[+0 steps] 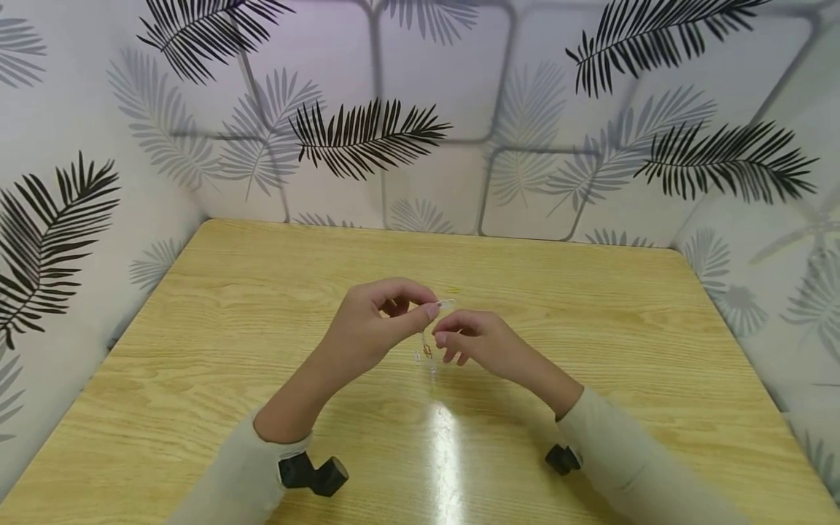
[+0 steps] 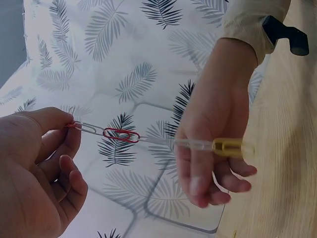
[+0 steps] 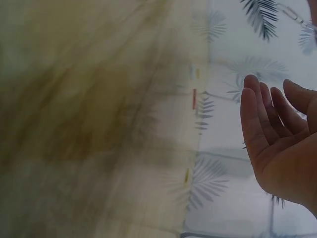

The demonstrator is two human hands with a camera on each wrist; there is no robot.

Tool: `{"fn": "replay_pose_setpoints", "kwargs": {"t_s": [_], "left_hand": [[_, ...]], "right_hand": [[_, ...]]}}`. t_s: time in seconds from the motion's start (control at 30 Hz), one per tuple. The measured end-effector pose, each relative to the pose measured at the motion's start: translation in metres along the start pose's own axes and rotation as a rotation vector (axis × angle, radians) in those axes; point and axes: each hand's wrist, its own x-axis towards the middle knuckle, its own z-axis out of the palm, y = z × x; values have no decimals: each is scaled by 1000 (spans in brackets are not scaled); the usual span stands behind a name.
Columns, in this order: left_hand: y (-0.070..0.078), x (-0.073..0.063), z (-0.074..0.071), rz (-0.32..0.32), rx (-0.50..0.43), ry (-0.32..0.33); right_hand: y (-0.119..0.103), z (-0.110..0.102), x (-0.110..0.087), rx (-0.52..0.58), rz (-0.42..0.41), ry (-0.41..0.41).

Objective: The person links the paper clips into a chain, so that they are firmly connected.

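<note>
My left hand (image 1: 377,321) pinches the upper end of a chain of linked paper clips (image 2: 121,135) between thumb and forefinger. In the left wrist view a red clip shows at the fingertips, then a white, another red, whitish ones and a yellow clip (image 2: 228,147) at the far end. Beside the hanging chain is my right hand (image 1: 485,343), its fingers loosely bent with nothing between them. The right wrist view shows that hand (image 3: 282,139) with the palm turned up toward the camera and part of the chain (image 3: 294,15) above it.
Small yellow clips (image 1: 453,290) lie on the wooden table (image 1: 590,306) beyond the hands. A red clip (image 3: 194,99) and another yellow clip (image 3: 186,176) lie near the table's edge in the right wrist view. Leaf-patterned sheeting (image 1: 433,182) surrounds the table.
</note>
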Motion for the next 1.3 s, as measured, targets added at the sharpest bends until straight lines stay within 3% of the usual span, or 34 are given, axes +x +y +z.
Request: {"fn": "replay_pose_setpoints", "kwargs": {"t_s": [0.17,0.4,0.63,0.9,1.3], "left_hand": [[3,-1,-2,-9,-17,-7],[6,-1,-7,-12,-13,-16],[6,-1,-11,-1,-15,-20],[7,-2,-14,-5,-20,-18],[8,-2,-16,-13,-48,-14]], "right_hand": [[20,4,26,-84,37,-106],[30,10,46,-214,-39,-173],[32,14,57,-198,-64,-257],[39,17,63,-347,-120,-277],[33,17,61,-457,-98,-266]]}}
